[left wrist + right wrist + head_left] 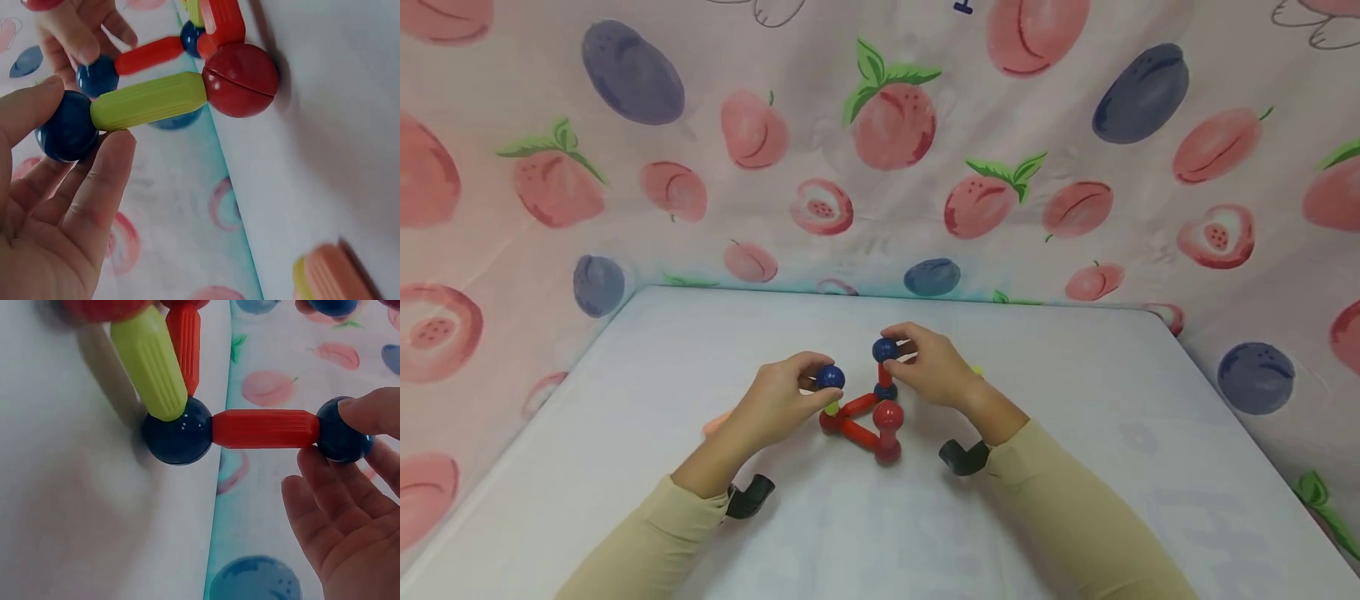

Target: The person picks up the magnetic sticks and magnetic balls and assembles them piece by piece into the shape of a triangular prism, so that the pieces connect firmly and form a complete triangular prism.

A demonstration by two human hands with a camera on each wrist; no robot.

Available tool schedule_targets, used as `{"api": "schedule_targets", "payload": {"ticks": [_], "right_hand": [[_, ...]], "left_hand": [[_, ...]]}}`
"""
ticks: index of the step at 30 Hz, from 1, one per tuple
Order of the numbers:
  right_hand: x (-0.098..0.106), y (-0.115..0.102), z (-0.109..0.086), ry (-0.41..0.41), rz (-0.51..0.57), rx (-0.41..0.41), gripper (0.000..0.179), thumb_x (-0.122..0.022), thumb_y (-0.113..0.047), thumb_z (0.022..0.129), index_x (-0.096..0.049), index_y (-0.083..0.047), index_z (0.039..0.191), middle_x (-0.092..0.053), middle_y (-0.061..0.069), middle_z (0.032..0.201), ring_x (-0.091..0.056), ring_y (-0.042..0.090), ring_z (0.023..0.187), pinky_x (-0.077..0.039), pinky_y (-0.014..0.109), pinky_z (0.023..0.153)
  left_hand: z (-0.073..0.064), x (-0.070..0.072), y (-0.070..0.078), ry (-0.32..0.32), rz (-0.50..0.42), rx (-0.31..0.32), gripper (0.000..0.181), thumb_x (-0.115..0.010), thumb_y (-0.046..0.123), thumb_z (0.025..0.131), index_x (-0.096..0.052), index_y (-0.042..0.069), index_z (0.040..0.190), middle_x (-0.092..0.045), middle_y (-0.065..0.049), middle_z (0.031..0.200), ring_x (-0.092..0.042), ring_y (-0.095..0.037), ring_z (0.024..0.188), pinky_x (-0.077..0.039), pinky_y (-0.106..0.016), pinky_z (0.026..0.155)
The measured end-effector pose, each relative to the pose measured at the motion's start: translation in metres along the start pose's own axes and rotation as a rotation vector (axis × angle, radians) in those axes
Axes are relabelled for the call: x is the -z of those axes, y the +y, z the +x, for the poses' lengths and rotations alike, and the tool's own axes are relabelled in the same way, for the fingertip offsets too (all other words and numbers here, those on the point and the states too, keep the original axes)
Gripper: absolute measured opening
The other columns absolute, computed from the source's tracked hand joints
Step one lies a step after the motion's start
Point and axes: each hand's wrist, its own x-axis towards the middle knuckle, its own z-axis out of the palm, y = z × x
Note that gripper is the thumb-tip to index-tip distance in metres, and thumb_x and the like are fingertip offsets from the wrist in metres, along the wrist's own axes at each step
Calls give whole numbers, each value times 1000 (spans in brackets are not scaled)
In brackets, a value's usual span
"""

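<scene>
The left blue ball (831, 377) was pinched in the left hand (781, 402) and the right blue ball (884, 350) in the right hand (937, 368), each atop a rod (884, 374), while below the grips the triangular base (859, 434) was fully joined, the raised balls left unbridged.

Glossy blue balls (831, 377) (885, 349) atop upright yellow-green rod (150, 100) and red rod (265, 429).

We look into a small, screened-off nook: a creased sheet (880, 208) printed with peaches and dark plums closes in the back and both sides of a white bench (1112, 392). The bright ball-and-rod toy (859, 433) suggests a play corner; whether in a home or studio, we cannot tell.
</scene>
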Motion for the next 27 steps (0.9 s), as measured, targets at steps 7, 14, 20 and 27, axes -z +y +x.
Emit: {"api": "schedule_targets", "payload": {"ticks": [7,14,20,27], "right_hand": [[8,9,-2,45,-33,-8,50,-69,-18,95,-52,-7,141,-56,11,137,-61,27,116,-55,41,90],[17,-5,-32,125,-82,67,51,-73,-27,92,-56,-6,136,-57,11,132,-62,26,109,-55,44,90],[13,-16,-61,-14,-147,128,52,-82,-29,85,-63,-8,128,-62,4,120,-62,22,100,-56,36,78],[2,-16,-73,44,-344,82,47,-82,-24,84,-66,-9,126,-67,0,111,-65,20,96,-55,30,76]], "left_hand": [[5,-12,7,-1,-29,19,46,-78,21,90,-61,4,129,-70,-8,109,-68,-22,98,-58,-33,77],[6,-15,7,-2,-35,20,47,-78,23,90,-61,4,129,-70,-7,109,-68,-22,98,-58,-32,76],[6,-14,7,10,-18,-18,46,-77,23,90,-60,5,129,-70,-7,108,-67,-24,100,-58,-33,76],[5,-15,1,-21,-50,-81,48,-76,15,91,-57,5,134,-69,-9,111,-67,-25,100,-57,-40,85]]}}
